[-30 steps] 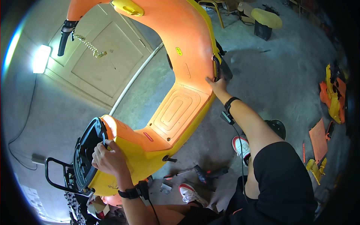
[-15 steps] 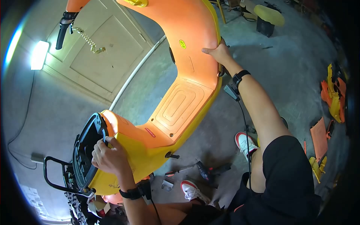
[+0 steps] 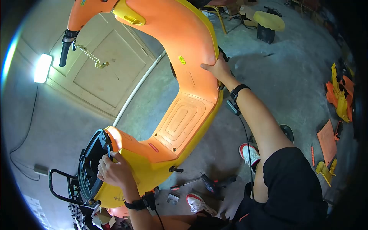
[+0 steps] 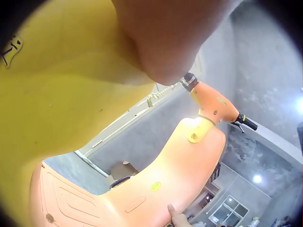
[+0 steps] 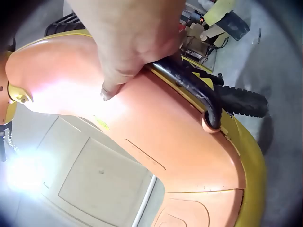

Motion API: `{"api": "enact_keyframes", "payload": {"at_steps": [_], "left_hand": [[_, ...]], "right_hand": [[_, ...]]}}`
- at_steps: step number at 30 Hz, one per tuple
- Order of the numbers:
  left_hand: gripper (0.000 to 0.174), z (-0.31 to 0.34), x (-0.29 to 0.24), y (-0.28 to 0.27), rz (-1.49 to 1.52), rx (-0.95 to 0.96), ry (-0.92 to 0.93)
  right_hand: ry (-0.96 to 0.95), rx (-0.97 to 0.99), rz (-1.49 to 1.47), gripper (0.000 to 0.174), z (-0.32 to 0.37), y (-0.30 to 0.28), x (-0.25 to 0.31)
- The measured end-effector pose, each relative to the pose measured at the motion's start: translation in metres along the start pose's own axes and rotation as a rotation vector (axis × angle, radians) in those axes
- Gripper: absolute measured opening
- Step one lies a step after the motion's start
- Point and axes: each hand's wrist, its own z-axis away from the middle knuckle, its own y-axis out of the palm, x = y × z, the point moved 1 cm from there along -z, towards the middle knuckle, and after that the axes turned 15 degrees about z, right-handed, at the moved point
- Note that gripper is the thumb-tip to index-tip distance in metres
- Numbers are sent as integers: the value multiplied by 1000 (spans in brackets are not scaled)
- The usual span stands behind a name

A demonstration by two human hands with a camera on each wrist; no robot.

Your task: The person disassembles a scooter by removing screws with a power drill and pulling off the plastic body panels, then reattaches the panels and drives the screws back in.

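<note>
An orange and yellow scooter body (image 3: 195, 50) fills the middle of the head view. My left hand (image 3: 115, 170) grips the edge of the black-lined seat opening (image 3: 85, 163) at the rear, its fingers curled. In the left wrist view that hand's fingertips are hidden behind the palm and the yellow side panel (image 4: 57, 94). At the front panel's side, my right hand (image 3: 220, 71) holds the black curved bar (image 5: 189, 85), thumb lying on the orange surface; its other fingers are hidden behind the bar and panel edge in the right wrist view.
On the floor lie a drill (image 3: 210, 184), a screwdriver (image 3: 186, 184) and a small metal part (image 3: 173, 198). Orange and yellow panels (image 3: 339, 94) are at the far right. A black bucket (image 3: 265, 34) stands behind, and a bright lamp (image 3: 43, 68) is by the door.
My right hand has shifted from below the black bar up along the panel's side edge, its thumb now farther onto the orange surface. The left hand keeps its hold on the opening's edge.
</note>
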Motion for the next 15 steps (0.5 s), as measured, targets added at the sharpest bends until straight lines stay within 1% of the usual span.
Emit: {"api": "enact_keyframes", "payload": {"at_steps": [3,6,9,11,12,14,15], "left_hand": [[26,-1,-1,-3,13,-23,7],[26,-2,-3,-3,13,-6,-16],[25,-1,-2,-3,18,-2,-6],[25,-2,-3,-2,28,-10,-7],[25,-2,-3,-3,26,-12,-17],[24,-2,-4,-4,39,-1,-31],[24,-3,-4,-4,39,-2,-47]], "right_hand": [[-36,-25,-53,99,3,1,5],[-103,-39,-86,98,-3,6,-10],[-107,-12,-143,95,-6,17,-28],[-51,21,-187,89,-1,13,-27],[-60,23,-186,89,6,13,-26],[-27,-20,-235,80,24,14,-32],[-41,-16,-230,80,36,12,-35]]}}
